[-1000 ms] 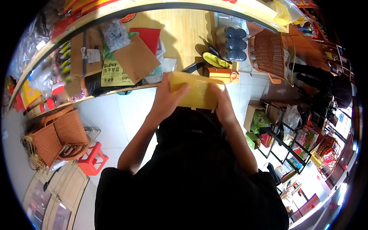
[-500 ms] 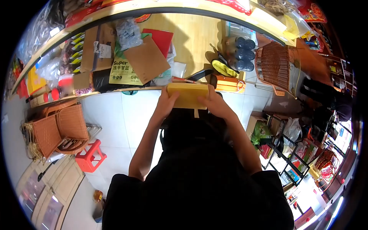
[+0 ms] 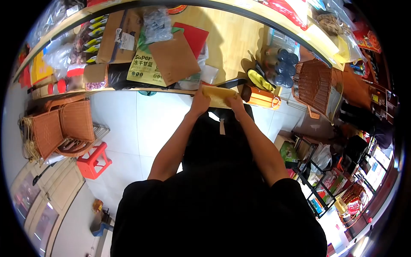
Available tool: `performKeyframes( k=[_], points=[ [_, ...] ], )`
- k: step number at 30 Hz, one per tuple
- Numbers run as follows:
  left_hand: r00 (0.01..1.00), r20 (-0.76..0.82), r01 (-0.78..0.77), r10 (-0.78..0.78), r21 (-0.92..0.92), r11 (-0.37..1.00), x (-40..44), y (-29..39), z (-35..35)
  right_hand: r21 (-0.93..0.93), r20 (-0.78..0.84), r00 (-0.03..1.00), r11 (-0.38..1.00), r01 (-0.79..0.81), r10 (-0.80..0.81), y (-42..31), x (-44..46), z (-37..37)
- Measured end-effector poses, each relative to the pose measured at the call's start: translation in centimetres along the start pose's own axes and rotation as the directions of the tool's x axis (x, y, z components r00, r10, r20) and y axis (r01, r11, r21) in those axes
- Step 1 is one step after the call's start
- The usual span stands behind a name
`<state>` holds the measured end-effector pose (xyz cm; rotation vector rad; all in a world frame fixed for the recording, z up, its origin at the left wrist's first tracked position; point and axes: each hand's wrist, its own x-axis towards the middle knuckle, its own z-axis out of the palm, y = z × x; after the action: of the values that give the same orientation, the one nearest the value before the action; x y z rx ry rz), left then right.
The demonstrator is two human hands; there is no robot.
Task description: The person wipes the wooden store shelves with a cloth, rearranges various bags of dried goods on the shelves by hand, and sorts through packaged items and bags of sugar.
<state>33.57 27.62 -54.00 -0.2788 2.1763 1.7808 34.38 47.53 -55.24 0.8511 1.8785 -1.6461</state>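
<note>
A yellow block-like packet [image 3: 219, 97] is held between my two hands at the front edge of the wooden table [image 3: 233, 34]. My left hand [image 3: 200, 102] grips its left end and my right hand [image 3: 235, 104] its right end. A pale strip [image 3: 222, 127] hangs below the packet. Just beyond the hands lies a black-handled tool [image 3: 233, 83]. An orange box [image 3: 262, 98] and a yellow-and-black pouch [image 3: 260, 80] are to the right. Brown cardboard [image 3: 174, 58] rests on a green-yellow bag [image 3: 143, 70] to the left.
A cardboard box [image 3: 120, 37] and bottles with dark caps [image 3: 286, 68] stand on the table. Wicker baskets [image 3: 314, 88] are on both sides. A red stool [image 3: 94, 161] is on the floor at left, and a black rack [image 3: 314, 175] at right. A person in dark clothes [image 3: 364, 120] is far right.
The yellow packet has tilted and its front face now looks narrower. Both hands still hold its ends. The camera view has shifted, so the table items appear further right.
</note>
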Motion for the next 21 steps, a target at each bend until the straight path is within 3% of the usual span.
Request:
performKeyframes(
  k=[2, 4, 8, 9, 10, 12, 16, 18, 20, 21],
  points=[
    [0.996, 0.076, 0.044, -0.044, 0.002, 0.999, 1.4, -0.1, 0.8, -0.09, -0.062, 0.995, 0.992, -0.085, 0.079, -2.7, -0.7, 0.3],
    [0.999, 0.027, -0.032, 0.028, 0.158, 0.987, 2.4, -0.8, 2.2, -0.174, -0.122, 0.977, 0.973, 0.15, -0.172, -2.7, 0.4, 0.7],
    [0.998, 0.054, 0.027, -0.032, 0.099, 0.995, 4.4, -2.5, 3.8, -0.351, -0.211, 0.947, 0.923, 0.158, -0.242, -3.1, 1.3, 0.7],
    [0.975, 0.203, 0.083, -0.094, 0.058, 0.995, 5.1, -2.5, 3.4, -0.303, -0.19, 0.951, 0.936, 0.179, -0.243, -0.3, 3.1, 0.3],
    [0.974, 0.211, 0.077, -0.088, 0.061, 0.995, 5.0, -2.5, 3.7, -0.299, -0.199, 0.949, 0.937, 0.179, -0.245, -0.1, 3.4, 0.2],
    [0.996, 0.019, 0.083, -0.088, 0.191, 0.978, 4.2, -2.8, 4.5, -0.29, -0.185, 0.959, 0.944, 0.156, -0.215, 0.6, 3.7, 0.3],
    [0.995, 0.008, 0.094, -0.101, 0.3, 0.949, 4.7, -4.0, 5.0, -0.343, -0.205, 0.955, 0.93, 0.133, -0.212, 1.0, 3.6, 0.3],
    [0.999, -0.026, 0.04, -0.034, 0.326, 0.944, 4.6, -3.2, 4.6, -0.388, -0.222, 0.945, 0.91, 0.143, -0.243, 1.6, 3.7, 0.1],
    [0.959, 0.277, -0.101, 0.056, 0.149, 0.984, 4.7, -0.2, 2.9, -0.472, -0.028, 0.977, 0.865, 0.172, -0.21, 3.9, 4.7, -0.5],
    [0.963, 0.217, -0.198, 0.162, 0.155, 0.968, 4.7, 0.0, 3.0, -0.508, -0.031, 0.976, 0.844, 0.172, -0.217, 2.5, 3.5, -0.5]
  ],
)
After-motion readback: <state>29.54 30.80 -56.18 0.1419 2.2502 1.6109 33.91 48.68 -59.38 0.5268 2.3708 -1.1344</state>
